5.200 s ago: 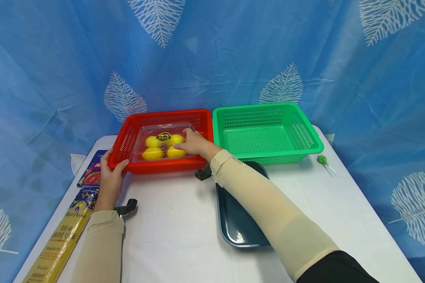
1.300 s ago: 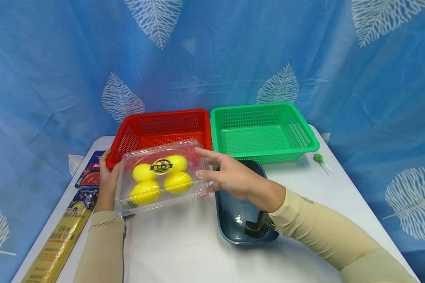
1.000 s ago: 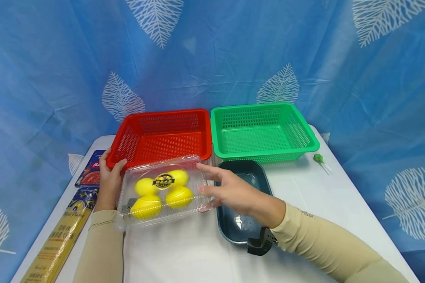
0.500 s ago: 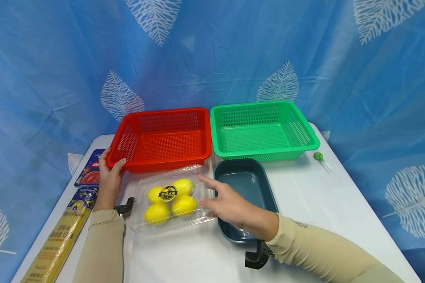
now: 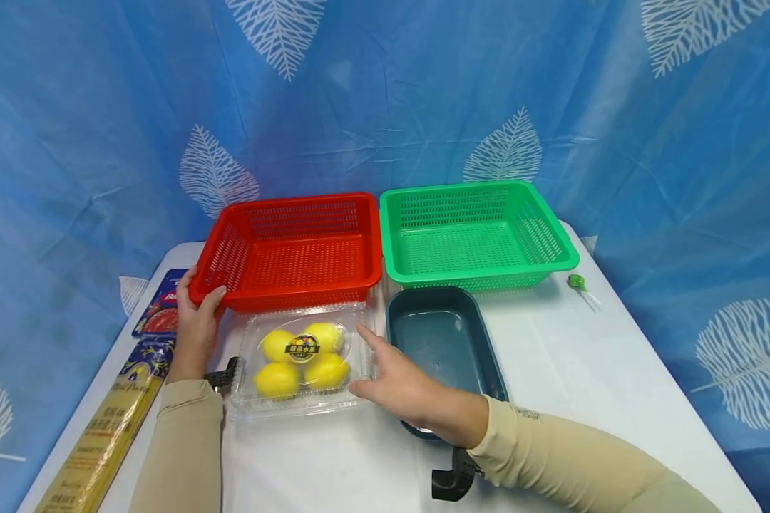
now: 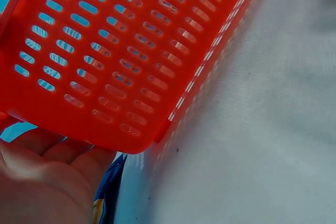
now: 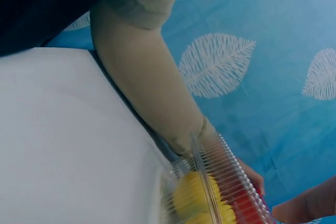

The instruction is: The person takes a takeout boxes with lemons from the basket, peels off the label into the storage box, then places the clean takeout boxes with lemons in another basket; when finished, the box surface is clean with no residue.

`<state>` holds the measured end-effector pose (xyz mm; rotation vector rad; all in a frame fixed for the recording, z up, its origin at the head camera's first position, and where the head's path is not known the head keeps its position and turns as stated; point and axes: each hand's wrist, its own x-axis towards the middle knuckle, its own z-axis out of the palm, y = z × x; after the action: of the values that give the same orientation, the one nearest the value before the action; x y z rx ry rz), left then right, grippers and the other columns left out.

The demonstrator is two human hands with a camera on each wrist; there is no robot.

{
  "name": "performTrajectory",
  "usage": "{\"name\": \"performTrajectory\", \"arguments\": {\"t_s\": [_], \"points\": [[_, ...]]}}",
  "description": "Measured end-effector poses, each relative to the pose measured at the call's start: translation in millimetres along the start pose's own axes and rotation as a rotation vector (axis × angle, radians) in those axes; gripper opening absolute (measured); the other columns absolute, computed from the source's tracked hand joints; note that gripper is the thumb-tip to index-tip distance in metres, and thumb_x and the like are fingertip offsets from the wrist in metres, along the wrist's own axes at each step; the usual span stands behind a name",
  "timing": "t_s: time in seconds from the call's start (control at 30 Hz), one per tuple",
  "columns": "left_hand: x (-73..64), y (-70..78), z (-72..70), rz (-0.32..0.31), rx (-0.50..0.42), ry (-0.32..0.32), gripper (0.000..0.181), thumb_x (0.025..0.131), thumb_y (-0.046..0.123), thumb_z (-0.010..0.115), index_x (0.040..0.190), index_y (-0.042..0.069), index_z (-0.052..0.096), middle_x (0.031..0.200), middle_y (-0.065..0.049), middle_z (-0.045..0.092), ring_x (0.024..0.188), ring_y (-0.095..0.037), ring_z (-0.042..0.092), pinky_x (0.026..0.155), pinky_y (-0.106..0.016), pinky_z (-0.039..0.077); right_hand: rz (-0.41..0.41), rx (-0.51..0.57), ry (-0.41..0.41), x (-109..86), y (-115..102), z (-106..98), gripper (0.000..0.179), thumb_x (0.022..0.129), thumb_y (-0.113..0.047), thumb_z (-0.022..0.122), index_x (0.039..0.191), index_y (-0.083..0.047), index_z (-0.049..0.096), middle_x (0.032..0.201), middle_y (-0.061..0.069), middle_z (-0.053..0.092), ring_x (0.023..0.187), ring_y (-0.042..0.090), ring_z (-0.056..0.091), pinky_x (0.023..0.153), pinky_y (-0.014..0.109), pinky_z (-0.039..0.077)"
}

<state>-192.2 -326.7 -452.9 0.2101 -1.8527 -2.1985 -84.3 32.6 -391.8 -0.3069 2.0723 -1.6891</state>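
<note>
A clear plastic fruit box [image 5: 303, 360] with yellow lemons [image 5: 277, 380] and a black label lies on the white table in front of the red basket [image 5: 295, 291]. My right hand [image 5: 401, 381] is at the box's right side, thumb and index finger spread and mostly straight; the other fingers are hidden. In the right wrist view the box [image 7: 210, 182] shows its ribbed edge, with part of the right hand [image 7: 307, 205] close by. My left hand [image 5: 197, 324] grips the red basket's front left corner, and in the left wrist view its fingers are under the rim.
A green basket [image 5: 481, 271] stands beside the red one. A dark blue tray [image 5: 445, 338] lies under the right forearm's reach. At left lie a blue packet [image 5: 162, 313] and a long pasta pack [image 5: 112, 420]. A small green lollipop [image 5: 576, 281] lies at right.
The right hand has lifted the lemon box out of the red basket and lowered it onto the table in front; its fingers have loosened at the edge. The left hand stays on the basket corner.
</note>
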Motion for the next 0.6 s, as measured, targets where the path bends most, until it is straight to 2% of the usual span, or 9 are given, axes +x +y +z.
{"name": "performTrajectory", "arguments": {"t_s": [0.1,0.2,0.33,0.43,0.53,0.6], "points": [[0.1,0.2,-1.2,0.004,-0.007,-0.008,0.074,0.107,0.009,0.062,0.165,0.029,0.02,0.169,-0.007,0.021,0.153,-0.03,0.027,0.113,-0.034,0.039,0.016,-0.005,0.021,0.8,0.2,4.2,0.094,0.089,0.006,0.074,0.168,-0.011,0.025,0.171,0.021,0.015,0.157,0.04,0.01,0.122,0.062,0.018],[-0.4,0.6,-2.0,0.004,-0.008,-0.016,0.075,0.107,0.01,0.063,0.166,0.029,0.02,0.169,-0.007,0.021,0.153,-0.03,0.027,0.114,-0.036,0.038,0.029,-0.072,0.046,1.4,3.0,7.8,0.097,0.088,0.001,0.077,0.168,-0.013,0.025,0.172,0.024,0.008,0.157,0.042,0.007,0.121,0.065,0.017],[-0.5,2.8,-2.2,-0.013,0.016,-0.01,0.076,0.108,0.011,0.062,0.166,0.03,0.018,0.17,-0.006,0.019,0.154,-0.03,0.026,0.114,-0.037,0.037,0.005,-0.17,0.056,0.7,7.3,13.2,0.104,0.085,-0.004,0.08,0.169,-0.011,0.019,0.17,0.03,0.0,0.155,0.047,0.011,0.119,0.066,0.024],[-0.4,4.3,-2.9,-0.022,0.033,-0.013,0.077,0.107,0.013,0.063,0.167,0.03,0.017,0.17,-0.007,0.018,0.154,-0.03,0.025,0.115,-0.037,0.036,-0.021,-0.197,0.066,-0.2,9.6,16.7,0.107,0.084,-0.004,0.08,0.169,-0.008,0.016,0.169,0.032,-0.004,0.154,0.049,0.012,0.118,0.064,0.027],[-0.3,7.1,-4.3,-0.028,0.078,-0.023,0.079,0.107,0.017,0.065,0.167,0.029,0.016,0.17,-0.008,0.018,0.154,-0.031,0.024,0.116,-0.039,0.034,-0.027,-0.202,0.079,-0.3,10.6,18.2,0.106,0.084,-0.003,0.08,0.169,-0.007,0.016,0.169,0.032,-0.004,0.154,0.048,0.011,0.119,0.063,0.026],[-1.1,10.7,-6.1,-0.041,0.19,-0.026,0.08,0.107,0.025,0.065,0.168,0.03,0.014,0.171,-0.007,0.017,0.155,-0.032,0.023,0.117,-0.043,0.034,-0.023,-0.203,0.084,-0.2,10.2,18.5,0.106,0.084,-0.003,0.08,0.169,-0.007,0.017,0.169,0.032,-0.003,0.154,0.048,0.012,0.12,0.063,0.026]]}}
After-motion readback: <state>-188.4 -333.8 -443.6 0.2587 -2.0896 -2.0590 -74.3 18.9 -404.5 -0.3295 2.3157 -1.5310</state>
